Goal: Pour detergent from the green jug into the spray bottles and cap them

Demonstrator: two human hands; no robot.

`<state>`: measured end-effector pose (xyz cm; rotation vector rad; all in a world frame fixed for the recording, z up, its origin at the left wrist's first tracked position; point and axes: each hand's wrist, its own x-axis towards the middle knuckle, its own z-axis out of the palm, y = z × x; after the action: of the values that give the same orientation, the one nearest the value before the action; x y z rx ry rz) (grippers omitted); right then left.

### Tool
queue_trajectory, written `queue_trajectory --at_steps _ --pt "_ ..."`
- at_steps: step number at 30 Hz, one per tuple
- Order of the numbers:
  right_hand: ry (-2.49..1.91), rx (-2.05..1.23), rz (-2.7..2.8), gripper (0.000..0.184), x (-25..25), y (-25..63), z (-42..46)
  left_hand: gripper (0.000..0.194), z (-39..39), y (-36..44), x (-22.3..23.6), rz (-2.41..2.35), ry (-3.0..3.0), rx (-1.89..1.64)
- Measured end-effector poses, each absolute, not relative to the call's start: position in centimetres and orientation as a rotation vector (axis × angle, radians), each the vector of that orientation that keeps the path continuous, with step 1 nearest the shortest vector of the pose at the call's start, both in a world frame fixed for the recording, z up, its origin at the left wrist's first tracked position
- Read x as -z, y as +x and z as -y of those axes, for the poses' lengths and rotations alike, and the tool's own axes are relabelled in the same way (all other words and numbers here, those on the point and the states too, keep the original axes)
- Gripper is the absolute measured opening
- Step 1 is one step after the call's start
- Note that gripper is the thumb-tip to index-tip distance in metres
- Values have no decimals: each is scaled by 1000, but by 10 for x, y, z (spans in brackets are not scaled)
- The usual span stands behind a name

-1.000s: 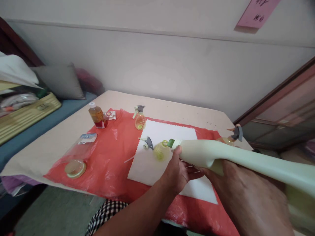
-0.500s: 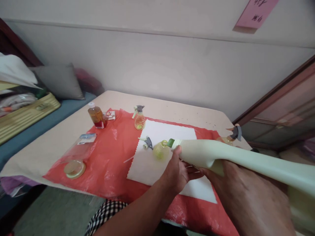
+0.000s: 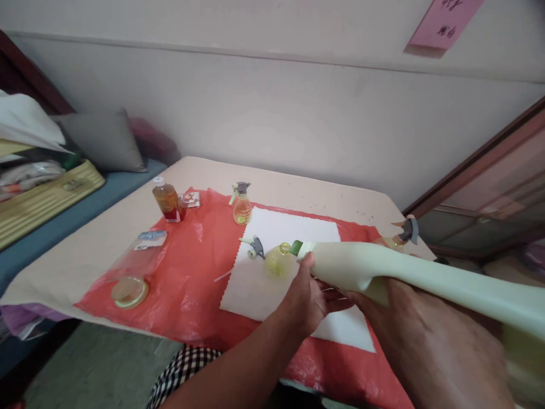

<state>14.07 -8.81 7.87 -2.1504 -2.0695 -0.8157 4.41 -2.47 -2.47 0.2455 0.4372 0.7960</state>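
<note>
A large pale green jug (image 3: 357, 261) is held tilted almost on its side. Its dark green spout (image 3: 296, 247) points left, beside the mouth of a see-through yellow-green spray bottle body (image 3: 277, 262) standing upright on white scalloped paper. Whether the spout touches the bottle, I cannot tell. My left hand (image 3: 313, 298) supports the jug's neck, thumb on its side and fingers underneath. Below the handle, my right hand (image 3: 426, 329) grips the jug, its fingers mostly hidden. A grey and pale green spray head (image 3: 256, 248) lies left of the bottle body.
Red plastic sheeting (image 3: 191, 278) lies under the white paper (image 3: 298, 224) on the table. Two spray bottles with heads stand behind (image 3: 242, 207) and at right (image 3: 404, 233). An amber bottle (image 3: 167, 201), small packets and a round clear lidded container (image 3: 129, 292) are at left.
</note>
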Motion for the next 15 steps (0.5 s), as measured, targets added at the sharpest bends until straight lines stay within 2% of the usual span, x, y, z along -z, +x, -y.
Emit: queue_trajectory --at_steps 15 --pt "-2194 771 2086 45 -78 142 90 67 26 43 24 -437 260 -801"
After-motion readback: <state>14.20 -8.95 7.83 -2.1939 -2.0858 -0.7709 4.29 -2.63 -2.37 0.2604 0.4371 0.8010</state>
